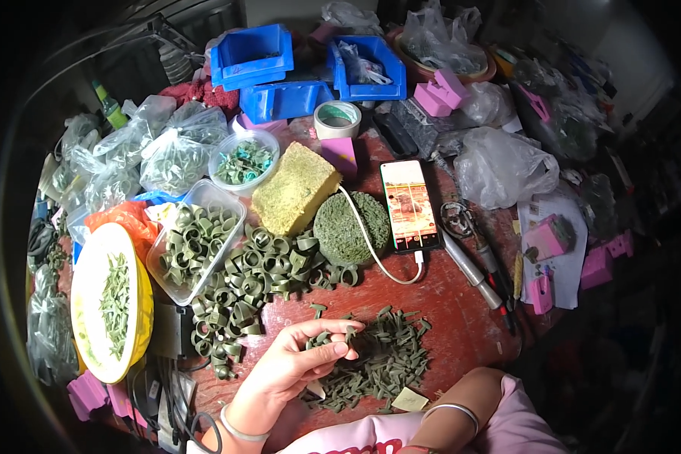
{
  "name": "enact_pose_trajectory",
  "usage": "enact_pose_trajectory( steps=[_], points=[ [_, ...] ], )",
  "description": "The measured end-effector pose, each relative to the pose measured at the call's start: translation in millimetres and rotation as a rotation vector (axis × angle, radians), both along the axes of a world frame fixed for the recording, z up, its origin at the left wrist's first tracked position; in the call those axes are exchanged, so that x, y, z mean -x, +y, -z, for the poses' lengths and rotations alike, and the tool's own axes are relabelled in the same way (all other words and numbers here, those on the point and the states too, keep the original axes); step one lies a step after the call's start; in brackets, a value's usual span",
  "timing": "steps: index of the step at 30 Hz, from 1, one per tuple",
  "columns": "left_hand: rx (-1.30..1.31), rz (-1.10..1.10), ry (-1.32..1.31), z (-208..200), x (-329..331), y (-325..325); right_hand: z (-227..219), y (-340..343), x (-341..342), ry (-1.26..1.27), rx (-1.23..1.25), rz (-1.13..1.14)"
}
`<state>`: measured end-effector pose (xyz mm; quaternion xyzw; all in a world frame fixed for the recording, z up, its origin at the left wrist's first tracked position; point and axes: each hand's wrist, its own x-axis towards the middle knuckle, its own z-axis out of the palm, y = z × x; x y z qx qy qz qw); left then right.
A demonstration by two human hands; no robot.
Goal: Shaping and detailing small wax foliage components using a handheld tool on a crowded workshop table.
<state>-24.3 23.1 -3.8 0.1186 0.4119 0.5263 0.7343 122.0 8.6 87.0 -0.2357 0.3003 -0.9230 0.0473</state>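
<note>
My left hand is closed, thumb and fingertips pinching a small dark green piece. More green shows inside the curled fingers, partly hidden. Right below and beside this hand lies a loose pile of small dark green bar-shaped pieces on the red tabletop. From the lower right my right forearm reaches down toward the lower edge, with a bangle at its wrist. The right hand itself is out of the picture. Beyond my left hand are many olive-green ring-shaped pieces, some in a tilted clear tub.
A yellow-rimmed bowl of green pieces stands at left. Behind the rings sit a yellow sponge block, a round green pad and a cabled phone. A pen-shaped metal tool lies at right. Blue bins stand behind.
</note>
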Motion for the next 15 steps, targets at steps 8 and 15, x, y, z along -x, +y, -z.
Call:
enact_pose_trajectory(
  steps=[8,15],
  points=[
    [-0.013,0.018,0.010,-4,0,0,-1,34,-1,0.060,-0.655,0.413],
    [0.001,0.011,-0.005,-3,0,-1,-13,93,-50,0.135,-1.308,0.819]
  ],
)
